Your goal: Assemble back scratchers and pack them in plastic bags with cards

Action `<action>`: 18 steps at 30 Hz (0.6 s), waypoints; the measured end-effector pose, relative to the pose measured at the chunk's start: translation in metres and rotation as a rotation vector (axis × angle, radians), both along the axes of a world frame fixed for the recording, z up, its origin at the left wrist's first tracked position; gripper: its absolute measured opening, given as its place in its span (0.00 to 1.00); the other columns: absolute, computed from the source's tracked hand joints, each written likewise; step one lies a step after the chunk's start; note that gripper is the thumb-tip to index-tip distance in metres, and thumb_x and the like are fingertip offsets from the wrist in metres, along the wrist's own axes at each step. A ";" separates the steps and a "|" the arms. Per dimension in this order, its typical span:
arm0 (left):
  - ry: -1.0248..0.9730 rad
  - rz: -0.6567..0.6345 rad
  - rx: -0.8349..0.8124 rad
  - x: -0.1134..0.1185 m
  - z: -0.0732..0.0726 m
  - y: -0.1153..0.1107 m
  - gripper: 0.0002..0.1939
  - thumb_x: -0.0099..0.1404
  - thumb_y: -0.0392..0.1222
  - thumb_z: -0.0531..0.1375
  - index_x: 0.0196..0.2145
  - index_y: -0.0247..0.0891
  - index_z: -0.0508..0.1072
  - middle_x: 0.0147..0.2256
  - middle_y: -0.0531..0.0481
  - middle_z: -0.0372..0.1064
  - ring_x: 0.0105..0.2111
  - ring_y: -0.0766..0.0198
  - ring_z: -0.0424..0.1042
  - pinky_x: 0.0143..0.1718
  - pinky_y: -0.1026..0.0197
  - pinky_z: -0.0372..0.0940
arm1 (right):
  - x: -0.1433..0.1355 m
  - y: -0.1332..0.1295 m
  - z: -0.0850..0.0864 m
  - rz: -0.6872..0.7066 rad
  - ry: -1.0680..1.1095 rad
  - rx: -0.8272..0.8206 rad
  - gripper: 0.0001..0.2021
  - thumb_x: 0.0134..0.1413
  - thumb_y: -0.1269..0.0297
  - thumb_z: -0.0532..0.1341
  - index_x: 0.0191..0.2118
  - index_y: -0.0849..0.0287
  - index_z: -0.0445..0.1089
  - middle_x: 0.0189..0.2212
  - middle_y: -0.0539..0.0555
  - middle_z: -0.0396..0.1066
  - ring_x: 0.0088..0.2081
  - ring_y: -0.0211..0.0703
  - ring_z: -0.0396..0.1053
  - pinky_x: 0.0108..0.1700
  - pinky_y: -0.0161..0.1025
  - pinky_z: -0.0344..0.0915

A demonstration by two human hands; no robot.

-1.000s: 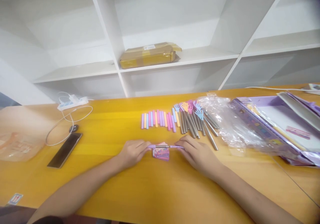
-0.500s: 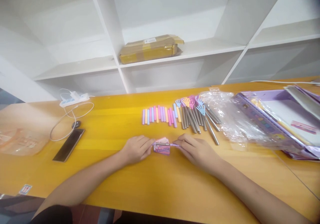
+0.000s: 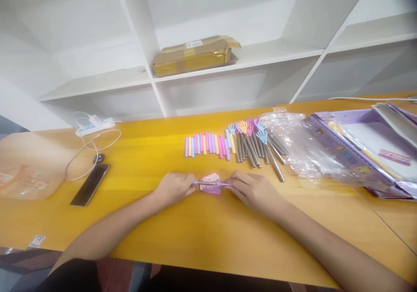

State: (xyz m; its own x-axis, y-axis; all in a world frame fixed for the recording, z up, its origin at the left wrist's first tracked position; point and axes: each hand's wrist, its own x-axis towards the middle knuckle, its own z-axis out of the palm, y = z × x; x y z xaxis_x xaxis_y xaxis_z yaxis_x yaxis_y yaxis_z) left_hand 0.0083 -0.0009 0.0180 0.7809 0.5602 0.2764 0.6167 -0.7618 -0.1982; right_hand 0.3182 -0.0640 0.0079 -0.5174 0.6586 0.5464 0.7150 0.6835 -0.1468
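A thin metal rod (image 3: pixel 210 183) with purple ends spans the gap between my two hands, above a small pile of pink printed cards (image 3: pixel 211 190). My left hand (image 3: pixel 176 188) is closed round its left purple end. The fingers of my right hand (image 3: pixel 252 188) pinch the purple part at the other end. Behind them lies a row of pink, purple, blue and orange sticks (image 3: pixel 208 144). To the right of that row, metal rods with small coloured hand-shaped heads (image 3: pixel 250 142) are heaped together.
Clear plastic bags (image 3: pixel 299 148) and an open purple box (image 3: pixel 355 153) lie at the right. A black phone (image 3: pixel 90 185), a white power strip (image 3: pixel 94 126) and an orange-printed bag (image 3: pixel 29 181) are at the left. On the shelf sits a taped carton (image 3: pixel 195 56).
My left hand has shifted slightly left along the rod, and more of its purple left end shows. The whole view has moved slightly.
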 end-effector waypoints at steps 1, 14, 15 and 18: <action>0.029 0.026 -0.016 -0.001 0.001 0.001 0.11 0.73 0.41 0.57 0.32 0.39 0.69 0.24 0.51 0.72 0.23 0.63 0.72 0.23 0.63 0.54 | 0.000 0.000 0.000 -0.002 0.003 0.002 0.11 0.74 0.64 0.57 0.48 0.57 0.77 0.38 0.54 0.76 0.33 0.36 0.73 0.36 0.36 0.67; 0.161 0.226 -0.161 -0.010 0.020 0.012 0.11 0.76 0.38 0.56 0.35 0.37 0.74 0.27 0.45 0.76 0.25 0.59 0.74 0.26 0.63 0.55 | 0.013 0.004 0.010 -0.111 -0.019 0.030 0.11 0.75 0.62 0.56 0.46 0.57 0.76 0.39 0.53 0.78 0.34 0.37 0.73 0.36 0.36 0.63; 0.163 0.234 -0.161 -0.011 0.022 0.013 0.11 0.76 0.38 0.55 0.36 0.37 0.74 0.27 0.45 0.76 0.26 0.59 0.75 0.26 0.63 0.56 | 0.015 0.005 0.011 -0.126 -0.022 0.047 0.11 0.75 0.62 0.56 0.46 0.56 0.76 0.38 0.53 0.78 0.34 0.37 0.73 0.35 0.36 0.63; 0.158 0.269 -0.163 -0.014 0.028 0.017 0.14 0.78 0.41 0.54 0.36 0.37 0.75 0.28 0.44 0.77 0.27 0.58 0.76 0.28 0.62 0.58 | 0.022 0.006 0.013 -0.163 -0.024 0.081 0.11 0.74 0.62 0.57 0.45 0.57 0.76 0.38 0.53 0.78 0.33 0.36 0.73 0.35 0.36 0.62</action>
State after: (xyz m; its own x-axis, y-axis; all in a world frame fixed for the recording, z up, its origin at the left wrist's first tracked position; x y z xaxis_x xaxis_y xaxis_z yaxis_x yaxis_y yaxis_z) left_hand -0.0053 0.0159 0.0460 0.6251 0.7787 0.0539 0.7712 -0.6054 -0.1970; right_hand 0.3398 -0.0578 0.0212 -0.4209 0.6891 0.5899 0.8200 0.5671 -0.0775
